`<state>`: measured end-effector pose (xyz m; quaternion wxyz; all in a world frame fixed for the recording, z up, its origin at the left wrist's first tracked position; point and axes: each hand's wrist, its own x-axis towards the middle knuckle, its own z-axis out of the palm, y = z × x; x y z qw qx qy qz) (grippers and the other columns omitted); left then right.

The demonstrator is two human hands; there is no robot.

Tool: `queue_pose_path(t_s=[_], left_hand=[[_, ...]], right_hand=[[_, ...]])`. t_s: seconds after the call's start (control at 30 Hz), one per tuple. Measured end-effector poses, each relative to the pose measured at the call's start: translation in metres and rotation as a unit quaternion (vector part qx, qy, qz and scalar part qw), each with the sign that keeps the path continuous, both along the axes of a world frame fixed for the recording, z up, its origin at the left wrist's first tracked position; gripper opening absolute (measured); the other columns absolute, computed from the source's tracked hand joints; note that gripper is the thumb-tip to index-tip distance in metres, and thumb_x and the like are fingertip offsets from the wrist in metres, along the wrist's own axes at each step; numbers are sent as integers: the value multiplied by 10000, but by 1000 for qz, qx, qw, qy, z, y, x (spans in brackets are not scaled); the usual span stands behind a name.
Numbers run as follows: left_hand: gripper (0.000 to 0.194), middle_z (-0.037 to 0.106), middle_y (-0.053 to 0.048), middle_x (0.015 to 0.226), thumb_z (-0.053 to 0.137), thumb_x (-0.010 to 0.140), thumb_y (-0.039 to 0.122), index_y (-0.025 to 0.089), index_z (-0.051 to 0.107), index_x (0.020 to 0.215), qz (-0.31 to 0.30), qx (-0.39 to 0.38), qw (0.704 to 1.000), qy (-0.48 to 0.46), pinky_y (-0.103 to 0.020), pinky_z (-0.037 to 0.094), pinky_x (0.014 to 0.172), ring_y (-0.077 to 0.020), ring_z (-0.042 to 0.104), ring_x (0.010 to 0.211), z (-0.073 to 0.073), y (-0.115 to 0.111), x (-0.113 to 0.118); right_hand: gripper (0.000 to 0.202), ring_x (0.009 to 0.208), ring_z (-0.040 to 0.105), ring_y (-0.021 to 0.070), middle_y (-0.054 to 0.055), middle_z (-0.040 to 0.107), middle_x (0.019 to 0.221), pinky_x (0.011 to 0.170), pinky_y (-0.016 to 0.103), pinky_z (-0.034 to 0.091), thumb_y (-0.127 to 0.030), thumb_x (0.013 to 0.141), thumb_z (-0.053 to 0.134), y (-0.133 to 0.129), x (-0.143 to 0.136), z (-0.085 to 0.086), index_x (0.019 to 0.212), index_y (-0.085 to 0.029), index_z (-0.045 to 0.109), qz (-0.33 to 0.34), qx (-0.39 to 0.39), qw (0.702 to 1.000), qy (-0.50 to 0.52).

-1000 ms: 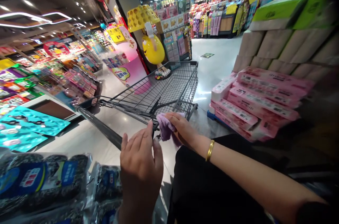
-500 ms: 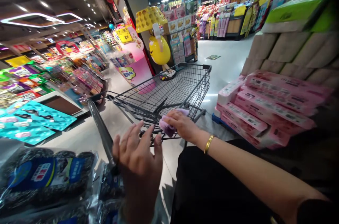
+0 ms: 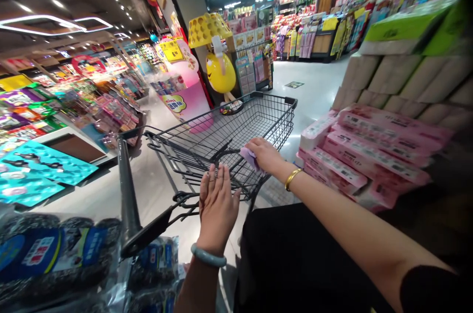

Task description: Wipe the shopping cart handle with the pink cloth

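A black wire shopping cart (image 3: 283,123) stands in front of me, its dark handle bar (image 3: 128,187) on the left. My right hand (image 3: 266,156), with a gold bangle at the wrist, grips a crumpled light purple cloth (image 3: 250,158) at the cart's near right side. Whether the cloth touches the wire I cannot tell. Over the near end of the cart is my left hand (image 3: 219,199), open and palm down, fingers stretched out and holding nothing. It wears a pale green-blue bangle; contact with the cart is unclear.
Pink tissue packs (image 3: 349,155) are stacked close on the right. Blue-labelled bags (image 3: 48,251) lie at lower left, beside the handle. Beyond the cart stand a pink display bin (image 3: 192,106) and a yellow figure (image 3: 221,74). Glossy floor (image 3: 314,74) runs between displays.
My left hand has moved right and forward, from beside the handle bar to over the cart's near end. My right hand has shifted slightly right and up with the cloth.
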<state>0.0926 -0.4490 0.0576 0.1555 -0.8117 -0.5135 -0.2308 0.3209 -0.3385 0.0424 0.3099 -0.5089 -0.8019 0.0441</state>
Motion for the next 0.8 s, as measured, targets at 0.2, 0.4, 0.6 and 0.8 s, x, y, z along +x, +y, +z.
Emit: queue_pose_path(t_s=[0.2, 0.4, 0.6, 0.8], left_hand=[[514, 637, -178, 1495, 562, 1016, 396, 155, 612, 1467, 76, 4, 996, -37, -629, 152, 1302, -372, 459, 1514, 4, 5, -14], [422, 740, -181, 1325, 517, 1037, 427, 184, 704, 1326, 127, -25, 990, -55, -699, 172, 1237, -394, 554, 1396, 3, 13, -21], [353, 755, -156, 1269, 509, 1019, 358, 210, 723, 1258, 117, -28, 989, -91, -627, 220, 1218, -344, 604, 1286, -9, 23, -11], [340, 774, -122, 1189, 481, 1000, 303, 235, 724, 1229, 94, -62, 985, -131, -559, 290, 1179, -300, 644, 1180, -12, 30, -6]], right_hand=[[391, 1254, 567, 254, 111, 669, 1306, 1241, 497, 343, -44, 945, 550, -14, -24, -10, 1268, -206, 698, 4, 25, 1000, 7], [501, 1301, 581, 230, 86, 658, 1366, 1307, 494, 267, -13, 945, 511, -21, -32, -13, 1369, -233, 661, 34, 11, 999, -12], [409, 1295, 574, 273, 130, 675, 1333, 1302, 597, 255, -69, 967, 536, -37, -68, -17, 1311, -216, 702, -13, 38, 998, 42], [579, 1334, 558, 263, 97, 648, 1392, 1308, 598, 256, -7, 877, 589, -31, -29, -25, 1391, -268, 644, 4, 29, 999, 25]])
